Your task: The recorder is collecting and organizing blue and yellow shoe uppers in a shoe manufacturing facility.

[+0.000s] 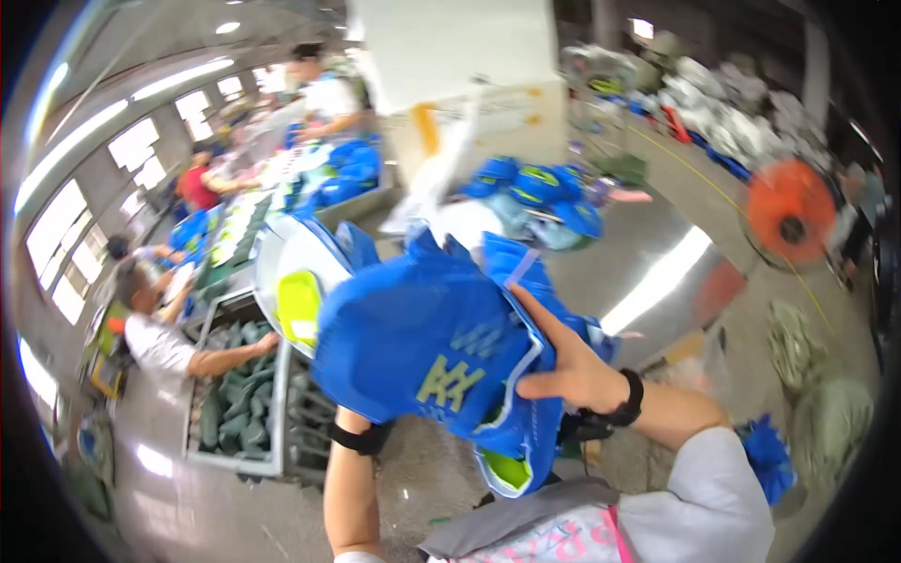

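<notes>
A bundle of blue shoe uppers is raised in front of me, with a pale yellow-green mark on the side facing me and bright green lining at its lower end. My right hand grips its right edge, thumb on the near side and index finger stretched along the top. Behind its lower left part goes my left hand; the fingers are hidden there. A white piece with a bright green patch shows just left of the bundle. More blue uppers lie piled on the metal table beyond.
A metal-framed crate of dark green shoe lasts stands at left, with a co-worker's hand at its edge. Other people work along a line heaped with shoe parts. An orange round fan and white sacks are at right.
</notes>
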Available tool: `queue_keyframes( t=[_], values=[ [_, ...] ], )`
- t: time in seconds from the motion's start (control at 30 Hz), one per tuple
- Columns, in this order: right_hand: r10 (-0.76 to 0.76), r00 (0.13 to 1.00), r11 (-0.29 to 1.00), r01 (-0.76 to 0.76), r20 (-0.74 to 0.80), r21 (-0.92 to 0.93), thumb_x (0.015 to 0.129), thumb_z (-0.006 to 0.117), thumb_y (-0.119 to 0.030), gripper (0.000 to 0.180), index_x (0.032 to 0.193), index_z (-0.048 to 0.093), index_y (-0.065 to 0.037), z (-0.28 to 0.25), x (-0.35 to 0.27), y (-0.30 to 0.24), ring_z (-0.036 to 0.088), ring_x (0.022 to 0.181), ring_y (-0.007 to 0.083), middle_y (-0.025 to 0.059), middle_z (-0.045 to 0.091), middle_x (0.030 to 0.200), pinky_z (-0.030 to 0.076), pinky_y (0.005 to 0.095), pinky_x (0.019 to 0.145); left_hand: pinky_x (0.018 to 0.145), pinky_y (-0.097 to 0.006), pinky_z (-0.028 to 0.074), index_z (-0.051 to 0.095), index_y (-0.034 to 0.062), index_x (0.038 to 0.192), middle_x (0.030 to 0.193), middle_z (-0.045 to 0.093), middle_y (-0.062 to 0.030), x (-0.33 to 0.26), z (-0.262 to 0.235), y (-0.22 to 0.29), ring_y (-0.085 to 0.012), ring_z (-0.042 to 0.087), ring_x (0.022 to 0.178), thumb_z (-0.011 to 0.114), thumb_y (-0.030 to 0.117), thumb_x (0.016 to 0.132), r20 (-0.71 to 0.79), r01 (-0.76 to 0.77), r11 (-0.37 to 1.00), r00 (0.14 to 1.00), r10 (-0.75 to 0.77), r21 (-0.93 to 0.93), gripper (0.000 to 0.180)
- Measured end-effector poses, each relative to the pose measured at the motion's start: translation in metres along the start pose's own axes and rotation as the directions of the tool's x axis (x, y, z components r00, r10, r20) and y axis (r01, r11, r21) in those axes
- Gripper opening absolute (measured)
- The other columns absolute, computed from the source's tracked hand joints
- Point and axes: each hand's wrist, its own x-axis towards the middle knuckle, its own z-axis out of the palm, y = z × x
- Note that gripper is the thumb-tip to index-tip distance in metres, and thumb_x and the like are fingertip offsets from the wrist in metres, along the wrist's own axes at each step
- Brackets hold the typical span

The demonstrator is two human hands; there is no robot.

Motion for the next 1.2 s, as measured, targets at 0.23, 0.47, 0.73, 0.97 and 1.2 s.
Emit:
queue_keyframes(
  t=[0.23, 0.47, 0.73, 0.97, 1.2],
  values=[
    [-0.392, 0.912, 0.916, 0.400, 0.119, -0.045, 0.052, 0.087, -0.025, 0.121, 0.142, 0.008, -0.004, 0.138, -0.004, 0.152, 0.021, 0.133, 0.0267, 0.0176, 0.016, 0.144, 0.019, 0.0390, 0.108, 0.085, -0.039, 0.036, 0.052, 0.0036, 0.111, 0.103, 0.049, -0.0163, -0.065, -0.159, -0.007, -0.0324, 0.044, 0.097, 0.067, 0.025, 0.068, -0.206, -0.008, 0.934, 0.975, 0.088, 0.358, 0.050],
    [-0.193, 0.980, 0.802, 0.130, 0.047, 0.583, 0.070, 0.071, -0.046, 0.099, 0.142, 0.009, -0.018, 0.186, 0.053, 0.249, 0.033, 0.127, 0.0305, 0.0135, 0.024, 0.143, 0.029, 0.0486, 0.104, 0.084, -0.040, 0.036, 0.053, 0.0040, 0.109, 0.101, 0.050, -0.0158, -0.058, -0.226, -0.100, -0.0329, 0.044, 0.095, 0.065, 0.026, 0.069, -0.191, 0.100, 0.831, 0.982, 0.007, 0.547, 0.047],
    [-0.449, 0.893, 0.867, 0.432, 0.014, 0.250, 0.070, 0.076, -0.028, 0.105, 0.141, 0.004, -0.003, 0.185, 0.237, 0.266, 0.032, 0.127, 0.0233, 0.0137, 0.026, 0.141, 0.027, 0.0372, 0.105, 0.083, -0.042, 0.036, 0.054, 0.0046, 0.108, 0.099, 0.050, -0.0152, 0.002, -0.288, -0.246, -0.0335, 0.044, 0.094, 0.063, 0.028, 0.070, -0.049, 0.157, 0.760, 0.985, -0.163, 0.630, 0.045],
    [-0.006, 0.995, 0.878, 0.053, -0.100, 0.476, 0.060, 0.083, -0.025, 0.116, 0.142, 0.003, -0.002, 0.168, 0.340, 0.301, 0.031, 0.127, 0.0221, 0.0142, 0.025, 0.142, 0.025, 0.0336, 0.105, 0.084, -0.043, 0.035, 0.058, 0.0050, 0.102, 0.098, 0.051, -0.0148, 0.080, -0.275, -0.398, -0.0350, 0.043, 0.094, 0.062, 0.030, 0.072, -0.018, 0.606, 0.790, 0.792, -0.610, -0.088, 0.040],
    [-0.182, 0.961, 0.971, 0.209, -0.209, 0.118, 0.065, 0.080, -0.022, 0.106, 0.140, 0.008, -0.001, 0.136, 0.522, 0.303, 0.036, 0.123, 0.0225, 0.0155, 0.032, 0.136, 0.030, 0.0340, 0.102, 0.097, -0.044, 0.033, 0.043, 0.0057, 0.126, 0.120, 0.052, -0.0142, 0.225, -0.268, -0.569, -0.0317, 0.046, 0.112, 0.054, 0.036, 0.081, 0.387, 0.577, 0.752, 0.803, -0.453, -0.317, 0.055]
  ],
)
